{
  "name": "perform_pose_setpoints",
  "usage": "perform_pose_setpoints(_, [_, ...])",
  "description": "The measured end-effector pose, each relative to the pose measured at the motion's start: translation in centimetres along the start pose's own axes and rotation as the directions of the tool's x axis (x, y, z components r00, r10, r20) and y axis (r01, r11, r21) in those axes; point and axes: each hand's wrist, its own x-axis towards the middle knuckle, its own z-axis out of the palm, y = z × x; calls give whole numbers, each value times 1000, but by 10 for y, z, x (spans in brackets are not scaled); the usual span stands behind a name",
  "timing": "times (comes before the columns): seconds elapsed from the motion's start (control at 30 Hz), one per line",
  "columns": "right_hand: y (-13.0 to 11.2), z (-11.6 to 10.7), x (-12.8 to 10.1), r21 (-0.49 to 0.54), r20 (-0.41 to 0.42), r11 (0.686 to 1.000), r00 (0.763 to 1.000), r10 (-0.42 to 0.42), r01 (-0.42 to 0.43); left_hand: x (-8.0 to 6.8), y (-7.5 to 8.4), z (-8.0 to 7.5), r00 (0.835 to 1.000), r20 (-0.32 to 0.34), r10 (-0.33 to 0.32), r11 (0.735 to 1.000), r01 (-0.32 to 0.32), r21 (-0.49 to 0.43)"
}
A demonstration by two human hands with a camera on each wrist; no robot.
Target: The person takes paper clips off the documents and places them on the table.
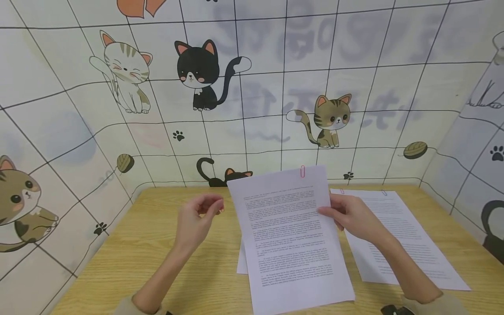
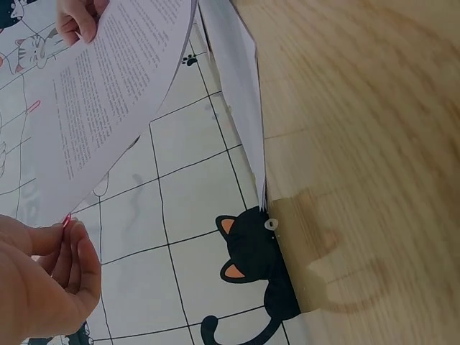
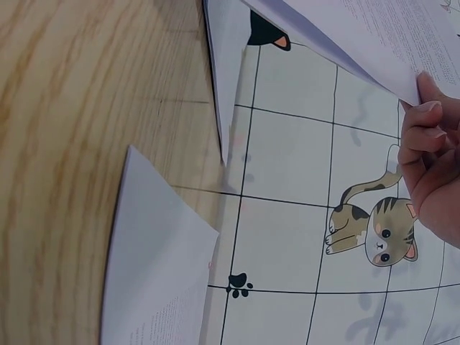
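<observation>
Held sheets (image 1: pixel 291 236) white with black print, pink paper clip (image 1: pixel 302 171) at top edge. Tabletop (image 1: pixel 157 245) — light wood grain. Wall (image 1: pixel 374 87) — white, black grid, cartoon cats.

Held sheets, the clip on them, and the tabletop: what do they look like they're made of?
Held sheets: thin white matte paper with printed text, bowing where the right hand grips the edge. Pink clip: looks like bent wire, probably coated metal; too small to be sure. Tabletop: pale wood grain, smooth, possibly laminate.
</observation>
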Motion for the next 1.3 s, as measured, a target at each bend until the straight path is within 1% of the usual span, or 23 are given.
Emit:
perform_pose_setpoints(0.2, [-2, 0, 0, 7, 1, 1000, 1000, 10, -10, -3, -6, 0, 997, 63, -43, 999, 40, 36])
perform_pose_setpoints(0.4, [-2, 0, -1, 16, 4, 1000, 1000, 12, -12, -7, -13, -1, 990, 121, -70, 995, 62, 72])
perform_pose_setpoints(0.6, [-2, 0, -2, 13, -4, 1000, 1000, 12, -12, -9, -20, -2, 979, 169, -116, 989, 98, 110])
perform_pose_setpoints(0.77, [-4, 0, -2, 27, 0, 999, 1000, 18, -18, -10, -27, -4, 965, 209, -161, 985, 143, 101])
perform_pose_setpoints(0.83, [-4, 0, -3, 30, 3, 999, 1000, 20, -20, -9, -29, -5, 955, 228, -191, 980, 172, 100])
perform_pose_setpoints(0.93, [-4, 0, -3, 27, 4, 999, 1000, 25, -25, -10, -32, -6, 936, 269, -227, 972, 201, 123])
perform_pose_setpoints(1.13, [-4, 1, -2, 15, 4, 1000, 1000, 24, -24, -13, -36, -5, 888, 379, -262, 963, 212, 169])
perform_pose_setpoints(1.3, [-4, 1, -2, 21, 6, 1000, 1000, 20, -20, -16, -39, 0, 845, 444, -296, 952, 224, 209])
